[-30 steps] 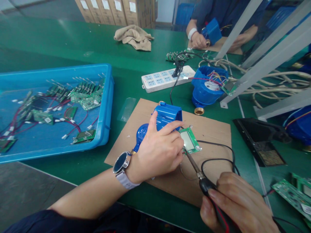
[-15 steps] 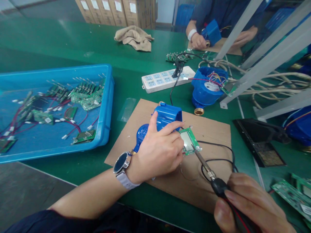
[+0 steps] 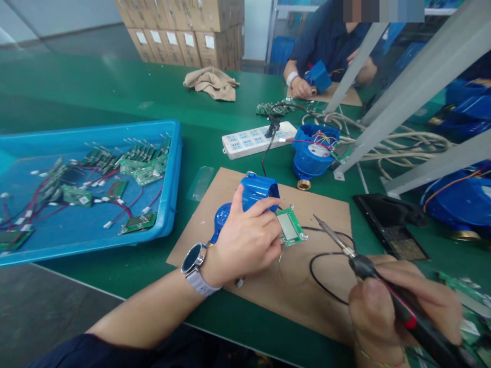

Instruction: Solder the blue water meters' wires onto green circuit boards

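Note:
My left hand point(image 3: 245, 237) reaches over a blue water meter point(image 3: 259, 190) lying on its side on cardboard. Two of its fingers stretch across the blue housing. Its other fingers are curled at the left edge of a green circuit board point(image 3: 297, 223) with a grey display, gripping it; the fingertips are hidden. My right hand point(image 3: 402, 301) is closed around the black handle of a soldering iron point(image 3: 358, 263). The iron's tip points up and left, apart from the board on its right side. A thin wire loops below the board.
A blue tray point(image 3: 174, 174) of circuit boards with wires stands left. Behind the cardboard point(image 3: 330, 317) are a power strip point(image 3: 245, 145) and another blue meter point(image 3: 312, 158). A black iron stand point(image 3: 387, 225), grey metal posts point(image 3: 425, 76) and more boards point(image 3: 468, 306) lie right. Across the table a co-worker's hand point(image 3: 301, 88) holds a meter.
The soldering iron's tip has moved off the board to the right, with my right hand. My left hand stays on the meter and board. The camera view has tilted up slightly.

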`<state>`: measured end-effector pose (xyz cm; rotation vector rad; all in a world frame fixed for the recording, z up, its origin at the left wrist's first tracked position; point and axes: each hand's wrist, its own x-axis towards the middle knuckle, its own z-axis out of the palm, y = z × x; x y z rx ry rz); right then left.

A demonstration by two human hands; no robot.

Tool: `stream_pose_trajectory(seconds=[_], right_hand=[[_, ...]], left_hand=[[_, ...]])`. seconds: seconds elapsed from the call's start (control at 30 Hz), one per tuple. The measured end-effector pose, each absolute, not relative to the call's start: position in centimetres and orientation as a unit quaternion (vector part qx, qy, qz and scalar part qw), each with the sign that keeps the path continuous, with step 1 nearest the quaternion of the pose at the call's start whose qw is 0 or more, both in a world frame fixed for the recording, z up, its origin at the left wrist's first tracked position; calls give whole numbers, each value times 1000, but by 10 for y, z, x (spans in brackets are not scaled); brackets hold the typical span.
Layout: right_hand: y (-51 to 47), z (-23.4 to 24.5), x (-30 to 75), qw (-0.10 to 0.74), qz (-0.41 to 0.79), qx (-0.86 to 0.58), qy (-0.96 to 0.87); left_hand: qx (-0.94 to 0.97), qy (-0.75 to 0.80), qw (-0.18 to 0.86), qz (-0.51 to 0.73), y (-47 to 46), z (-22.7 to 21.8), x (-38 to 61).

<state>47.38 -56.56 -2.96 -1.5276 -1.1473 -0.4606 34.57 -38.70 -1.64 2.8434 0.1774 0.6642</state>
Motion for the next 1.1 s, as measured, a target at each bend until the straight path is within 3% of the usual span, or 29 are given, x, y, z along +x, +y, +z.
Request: stream_pose_trajectory(seconds=[0.13,0.3,0.47,0.7,0.93,1.1], right_hand=[[-558,-36,479,586,-280,-647,-400],[-562,-46,482,631,-195,-705,-259],[-558,-51,495,697,-75,-685,-197],[-552,-38,512,788,2,-603,-124],[-574,-20,523,814,-96,-568,-73],[-603,-22,552,768,-232,-597,0]], left_hand=[[966,59,147,205,-385,-8,340],[937,210,192,204,-376,-9,328],[788,299,466,270,-354,-31,321],[668,311,593,326,-325,-45,320],[532,361,687,339,-321,-50,306],[470,392,720,326,-329,-56,301]])
